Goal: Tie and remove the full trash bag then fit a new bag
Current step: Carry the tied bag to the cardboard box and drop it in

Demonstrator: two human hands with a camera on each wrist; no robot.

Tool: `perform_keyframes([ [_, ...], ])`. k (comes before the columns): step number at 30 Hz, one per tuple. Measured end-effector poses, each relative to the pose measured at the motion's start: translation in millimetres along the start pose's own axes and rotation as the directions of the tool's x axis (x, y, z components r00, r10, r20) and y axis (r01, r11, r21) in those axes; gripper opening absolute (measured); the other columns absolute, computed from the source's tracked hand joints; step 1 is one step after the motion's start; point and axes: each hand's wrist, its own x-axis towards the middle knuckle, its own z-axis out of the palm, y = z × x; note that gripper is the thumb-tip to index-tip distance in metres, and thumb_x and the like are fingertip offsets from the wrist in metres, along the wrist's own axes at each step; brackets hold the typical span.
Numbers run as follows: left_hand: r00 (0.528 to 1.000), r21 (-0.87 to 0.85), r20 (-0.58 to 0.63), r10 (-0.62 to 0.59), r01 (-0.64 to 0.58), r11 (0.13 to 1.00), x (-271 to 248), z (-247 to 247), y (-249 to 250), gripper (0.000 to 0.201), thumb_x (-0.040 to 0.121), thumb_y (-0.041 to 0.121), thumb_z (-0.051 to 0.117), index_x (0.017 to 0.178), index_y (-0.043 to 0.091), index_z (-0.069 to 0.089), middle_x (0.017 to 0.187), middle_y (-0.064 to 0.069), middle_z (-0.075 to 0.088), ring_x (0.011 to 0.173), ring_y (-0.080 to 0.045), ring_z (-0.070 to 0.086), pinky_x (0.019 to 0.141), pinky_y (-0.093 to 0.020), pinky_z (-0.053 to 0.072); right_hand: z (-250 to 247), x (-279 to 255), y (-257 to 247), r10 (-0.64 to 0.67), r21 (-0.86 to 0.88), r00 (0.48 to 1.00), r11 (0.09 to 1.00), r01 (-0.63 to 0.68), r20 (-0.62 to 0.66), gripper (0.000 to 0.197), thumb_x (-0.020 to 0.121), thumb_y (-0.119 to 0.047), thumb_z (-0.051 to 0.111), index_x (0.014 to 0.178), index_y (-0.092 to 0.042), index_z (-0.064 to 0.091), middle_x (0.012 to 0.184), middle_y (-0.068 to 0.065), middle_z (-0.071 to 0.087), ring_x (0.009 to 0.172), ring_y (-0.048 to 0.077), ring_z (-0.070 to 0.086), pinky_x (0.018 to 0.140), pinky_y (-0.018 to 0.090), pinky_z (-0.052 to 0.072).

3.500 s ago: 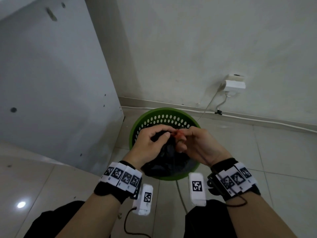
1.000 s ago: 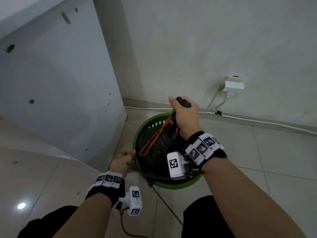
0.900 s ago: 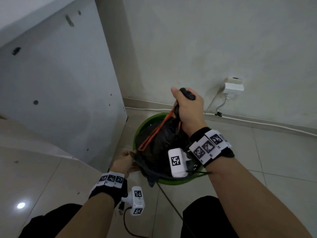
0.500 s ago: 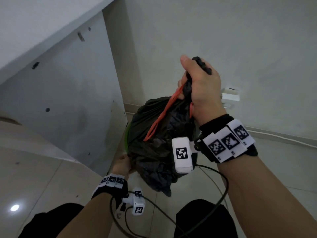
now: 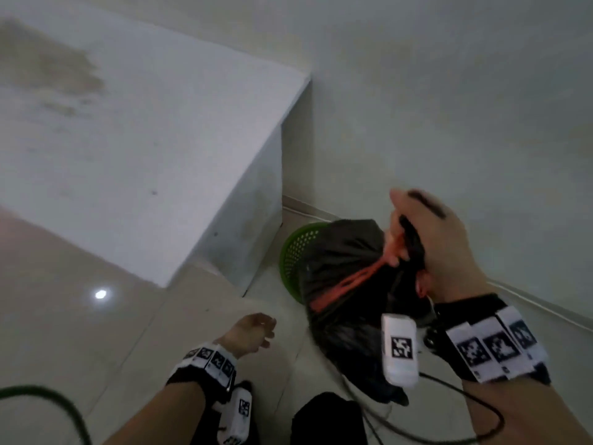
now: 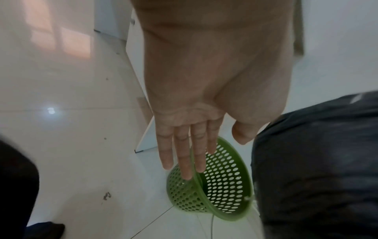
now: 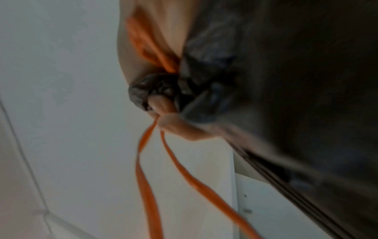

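The full black trash bag (image 5: 346, 284) hangs in the air from my right hand (image 5: 426, 239), whose fingers grip its gathered neck (image 7: 163, 90). Orange drawstring loops (image 5: 349, 281) dangle down the bag's side; in the right wrist view the drawstring (image 7: 147, 186) trails below my fist. The green perforated bin (image 5: 296, 255) lies tipped on the floor behind the bag, its inside showing bare in the left wrist view (image 6: 216, 182). My left hand (image 5: 253, 332) hovers open and holds nothing, its straight fingers (image 6: 184, 155) just above the bin's rim.
A white cabinet (image 5: 160, 155) stands to the left, its corner close beside the bin. The wall (image 5: 449, 91) runs behind. Glossy tiled floor (image 5: 80, 316) lies below, and black cables (image 5: 465, 422) trail near my legs.
My right hand has carried the bag clear of the bin and lower toward me. The left hand let go of the bin's rim and opened; the bin now lies tipped.
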Motion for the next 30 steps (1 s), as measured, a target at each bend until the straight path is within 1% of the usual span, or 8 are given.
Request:
perform_keyframes([
  [2, 1.000, -0.006, -0.009, -0.012, 0.012, 1.000, -51, -10, 10, 0.013, 0.100, 0.014, 0.051, 0.095, 0.013, 0.062, 0.092, -0.009, 0.064, 0.067, -0.018, 0.059, 0.052, -0.023, 0.046, 8, -22, -16, 0.104, -0.066, 0.991, 0.993, -0.099, 0.081, 0.040, 0.094, -0.012, 0.060, 0.059, -0.010, 0.042, 0.044, 0.009, 0.034, 0.027, 0.015, 0.029, 0.035, 0.020, 0.031],
  [4, 0.998, -0.027, -0.052, 0.018, -0.019, 0.999, -96, -24, 19, 0.012, 0.101, 0.012, 0.049, 0.099, 0.010, 0.061, 0.093, -0.011, 0.062, 0.065, -0.017, 0.056, 0.046, -0.017, 0.042, 17, -41, -20, 0.195, -0.143, 0.970, 0.974, -0.174, 0.143, 0.037, 0.092, -0.013, 0.063, 0.060, -0.011, 0.044, 0.045, 0.010, 0.034, 0.029, 0.014, 0.029, 0.035, 0.019, 0.030],
  [7, 0.988, -0.035, -0.131, 0.078, -0.084, 0.996, -152, -50, 16, 0.014, 0.102, 0.025, 0.050, 0.107, 0.015, 0.059, 0.095, -0.007, 0.067, 0.071, -0.017, 0.061, 0.057, -0.022, 0.045, 37, -63, -13, 0.306, -0.243, 0.925, 0.937, -0.250, 0.228, 0.035, 0.091, -0.015, 0.066, 0.062, -0.011, 0.046, 0.049, 0.012, 0.034, 0.031, 0.015, 0.028, 0.037, 0.022, 0.027],
  [11, 0.975, -0.068, -0.214, 0.057, -0.073, 0.995, -194, -88, -20, 0.022, 0.102, 0.032, 0.050, 0.114, 0.016, 0.059, 0.097, -0.006, 0.070, 0.076, -0.018, 0.066, 0.064, -0.026, 0.050, 85, -91, 9, 0.373, -0.396, 0.852, 0.892, -0.220, 0.368, 0.045, 0.090, -0.017, 0.069, 0.064, 0.005, 0.040, 0.054, 0.017, 0.035, 0.037, 0.020, 0.030, 0.040, 0.029, 0.028],
  [18, 0.905, -0.222, -0.367, -0.215, 0.140, 0.965, -265, -160, -185, 0.031, 0.101, 0.032, 0.051, 0.115, 0.007, 0.064, 0.097, -0.009, 0.072, 0.073, -0.019, 0.067, 0.049, -0.018, 0.044, 244, -139, 30, 0.399, -0.519, 0.712, 0.853, -0.057, 0.577, 0.043, 0.088, -0.021, 0.071, 0.058, -0.006, 0.043, 0.053, 0.013, 0.039, 0.046, 0.018, 0.038, 0.051, 0.033, 0.033],
  [23, 0.875, -0.238, -0.298, -0.382, 0.319, 0.917, -301, -217, -297, 0.036, 0.101, 0.034, 0.050, 0.118, 0.005, 0.063, 0.104, -0.013, 0.073, 0.075, -0.022, 0.065, 0.049, -0.019, 0.042, 364, -157, 53, 0.443, -0.556, 0.623, 0.831, -0.015, 0.645, 0.040, 0.089, -0.018, 0.070, 0.059, -0.005, 0.047, 0.055, 0.013, 0.042, 0.048, 0.021, 0.041, 0.054, 0.034, 0.036],
  [26, 0.884, -0.178, -0.243, -0.400, 0.365, 0.914, -315, -269, -333, 0.039, 0.101, 0.035, 0.049, 0.118, 0.004, 0.064, 0.110, -0.015, 0.073, 0.075, -0.020, 0.063, 0.048, -0.017, 0.040, 429, -165, 78, 0.486, -0.606, 0.584, 0.796, 0.013, 0.650, 0.041, 0.089, -0.015, 0.070, 0.061, -0.002, 0.044, 0.057, 0.012, 0.039, 0.052, 0.019, 0.041, 0.057, 0.033, 0.034],
  [30, 0.878, -0.178, -0.383, -0.286, 0.234, 0.956, -321, -371, -329, 0.032, 0.097, 0.040, 0.054, 0.110, 0.015, 0.068, 0.100, -0.006, 0.075, 0.080, -0.020, 0.068, 0.074, -0.025, 0.054, 511, -166, 105, 0.532, -0.661, 0.526, 0.746, 0.080, 0.664, 0.044, 0.090, -0.021, 0.070, 0.060, -0.012, 0.039, 0.058, 0.006, 0.033, 0.054, 0.019, 0.036, 0.060, 0.035, 0.030],
])
